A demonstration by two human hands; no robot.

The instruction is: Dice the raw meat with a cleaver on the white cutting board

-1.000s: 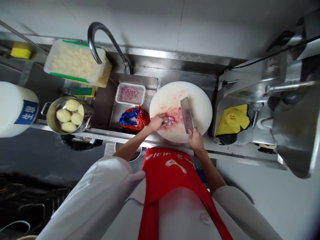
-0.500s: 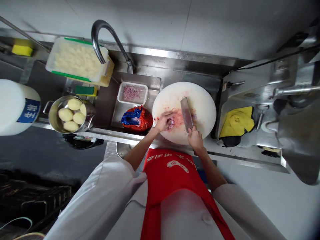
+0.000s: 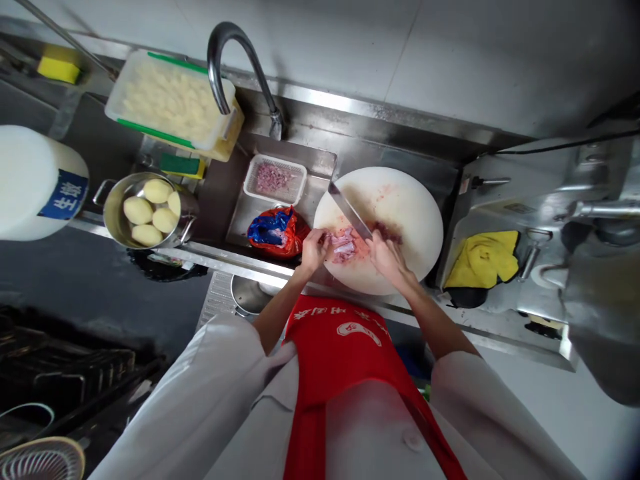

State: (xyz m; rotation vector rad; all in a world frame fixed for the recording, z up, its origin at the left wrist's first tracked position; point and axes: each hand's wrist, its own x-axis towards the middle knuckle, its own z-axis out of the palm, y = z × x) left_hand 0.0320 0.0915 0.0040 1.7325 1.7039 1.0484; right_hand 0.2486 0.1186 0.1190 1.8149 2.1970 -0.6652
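Note:
My right hand [image 3: 385,259] is closed around the handle of a cleaver [image 3: 350,212]. Its blade slants up and left across the round white cutting board [image 3: 417,200]. Pale pink raw meat [image 3: 344,245] lies at the board's left side, below the blade. My left hand [image 3: 315,250] is at the board's left edge, fingers pinched on the near end of this meat. Darker chopped meat [image 3: 391,233] sits to the right of the blade, partly behind my right hand. Red smears mark the board.
Left of the board, a white basket [image 3: 276,180] of chopped pink bits and a red-and-blue plastic bag [image 3: 295,241] stand in the sink. Farther left are a pot [image 3: 107,217] of peeled potatoes, a lidded tub [image 3: 170,100] and a faucet [image 3: 240,40]. A yellow cloth [image 3: 483,259] lies right.
My left hand has drawn back to the board's left edge, uncovering the meat. The cleaver has swung left, its tip now at the board's upper left. The whole view has shifted and tilted slightly.

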